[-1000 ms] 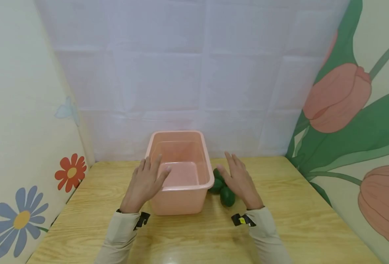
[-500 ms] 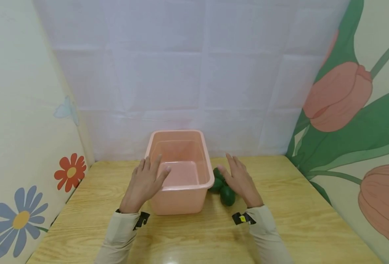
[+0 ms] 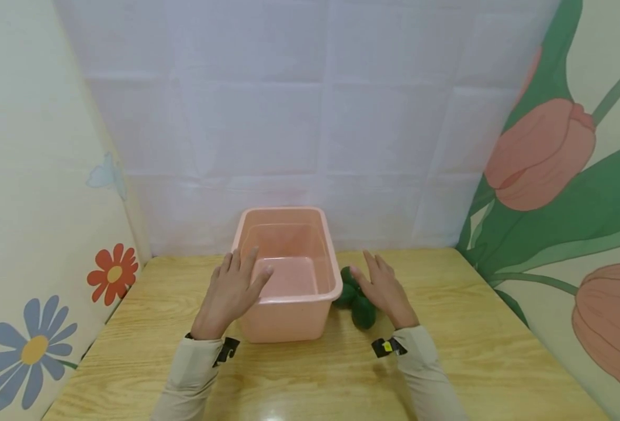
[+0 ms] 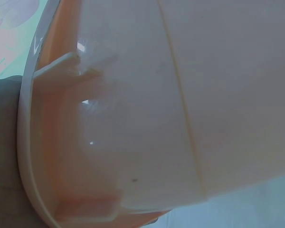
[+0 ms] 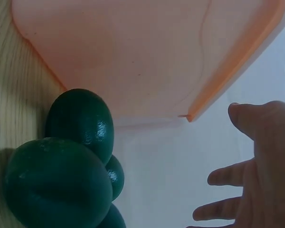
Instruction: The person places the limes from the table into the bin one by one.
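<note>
A deep pink plastic tub (image 3: 288,321) stands on the table, nothing lying on the part of its floor that shows. My left hand (image 3: 228,297) is at the tub's left side, fingers spread and straight, overlapping the near left rim in the head view. In the left wrist view part of that hand (image 4: 4,156) shows behind the tub's rim. Several dark green, smooth, egg-shaped fruits (image 3: 363,312) lie bunched against the tub's right side. Above and right of them hovers my right hand (image 3: 387,295), its fingers extended and holding nothing; it partly hides the fruits in the head view.
The wood-grain table (image 3: 299,386) runs back to a creased white cloth (image 3: 257,128). Painted panels flank it, with daisies (image 3: 34,349) at left and pink tulips (image 3: 546,155) at right. Each wrist wears a black strap (image 3: 388,347).
My right hand has shifted slightly back toward me and a little to the right. The left hand, the tub and the fruits stay where they were.
</note>
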Available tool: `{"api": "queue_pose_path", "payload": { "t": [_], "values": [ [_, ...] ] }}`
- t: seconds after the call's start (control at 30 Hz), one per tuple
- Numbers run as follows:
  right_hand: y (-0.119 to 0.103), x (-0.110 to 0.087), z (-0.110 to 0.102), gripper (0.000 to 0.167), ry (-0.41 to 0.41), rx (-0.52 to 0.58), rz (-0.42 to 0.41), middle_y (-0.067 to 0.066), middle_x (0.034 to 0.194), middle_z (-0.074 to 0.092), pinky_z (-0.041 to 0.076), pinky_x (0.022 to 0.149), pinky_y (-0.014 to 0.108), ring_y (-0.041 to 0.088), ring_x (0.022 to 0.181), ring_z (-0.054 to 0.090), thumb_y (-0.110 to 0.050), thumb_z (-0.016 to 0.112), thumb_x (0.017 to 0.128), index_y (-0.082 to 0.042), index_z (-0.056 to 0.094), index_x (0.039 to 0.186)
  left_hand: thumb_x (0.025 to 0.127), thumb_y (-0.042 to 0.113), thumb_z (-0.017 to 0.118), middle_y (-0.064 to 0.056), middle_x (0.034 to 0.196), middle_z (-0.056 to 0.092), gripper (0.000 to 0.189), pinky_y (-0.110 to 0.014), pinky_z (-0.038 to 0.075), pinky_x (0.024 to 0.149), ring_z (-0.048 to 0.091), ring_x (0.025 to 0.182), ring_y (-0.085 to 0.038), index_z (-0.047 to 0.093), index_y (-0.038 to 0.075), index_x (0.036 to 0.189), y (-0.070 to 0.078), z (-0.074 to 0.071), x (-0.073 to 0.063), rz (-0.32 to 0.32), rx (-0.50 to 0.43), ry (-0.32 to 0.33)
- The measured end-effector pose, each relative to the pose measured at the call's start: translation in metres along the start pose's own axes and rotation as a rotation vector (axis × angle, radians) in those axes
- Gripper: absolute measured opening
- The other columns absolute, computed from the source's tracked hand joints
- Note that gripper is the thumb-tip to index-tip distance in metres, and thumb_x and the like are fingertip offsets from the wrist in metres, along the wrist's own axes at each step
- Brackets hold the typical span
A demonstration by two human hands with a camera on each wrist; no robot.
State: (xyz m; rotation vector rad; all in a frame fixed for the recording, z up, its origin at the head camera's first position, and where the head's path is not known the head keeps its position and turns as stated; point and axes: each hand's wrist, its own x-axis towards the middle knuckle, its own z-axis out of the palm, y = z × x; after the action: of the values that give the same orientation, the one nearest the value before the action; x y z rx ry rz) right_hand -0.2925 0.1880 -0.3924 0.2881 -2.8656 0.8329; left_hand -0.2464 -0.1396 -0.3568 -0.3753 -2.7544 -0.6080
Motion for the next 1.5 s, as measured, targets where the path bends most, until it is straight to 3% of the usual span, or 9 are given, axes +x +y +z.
{"api": "queue_pose_path", "payload": {
  "t": [0.27, 0.53, 1.5],
  "values": [
    [0.008, 0.002, 0.008, 0.076, -0.041, -0.002, 0.045, 0.035, 0.158, 0.017, 0.027, 0.104, 0.075, 0.057, 0.142, 0.019, -0.052, 0.038, 0.106, 0.001, 0.022, 0.158, 0.106, 0.057, 0.032, -0.039, 0.153, 0.025, 0.073, -0.070, 0.022, 0.110, 0.022, 0.143, -0.054, 0.028, 0.007, 0.158, 0.001, -0.001, -0.002, -0.008, -0.006, -0.018],
    [0.013, 0.004, 0.012, 0.067, -0.018, -0.047, 0.042, 0.038, 0.155, 0.023, 0.031, 0.102, 0.074, 0.059, 0.138, 0.026, -0.040, 0.042, 0.107, 0.003, 0.026, 0.156, 0.106, 0.056, 0.032, -0.037, 0.155, 0.024, 0.072, -0.070, 0.022, 0.110, 0.021, 0.144, -0.054, 0.028, 0.007, 0.159, -0.001, -0.001, 0.000, -0.001, 0.007, -0.015],
    [0.029, 0.011, 0.030, 0.058, -0.091, -0.080, 0.102, 0.040, 0.147, 0.034, 0.037, 0.100, 0.070, 0.059, 0.132, 0.035, -0.026, 0.048, 0.105, 0.007, 0.034, 0.151, 0.106, 0.056, 0.032, -0.033, 0.155, 0.030, 0.071, -0.072, 0.019, 0.109, 0.020, 0.144, -0.055, 0.027, 0.010, 0.159, 0.001, -0.003, 0.000, -0.013, -0.005, -0.032]
  ]
}}
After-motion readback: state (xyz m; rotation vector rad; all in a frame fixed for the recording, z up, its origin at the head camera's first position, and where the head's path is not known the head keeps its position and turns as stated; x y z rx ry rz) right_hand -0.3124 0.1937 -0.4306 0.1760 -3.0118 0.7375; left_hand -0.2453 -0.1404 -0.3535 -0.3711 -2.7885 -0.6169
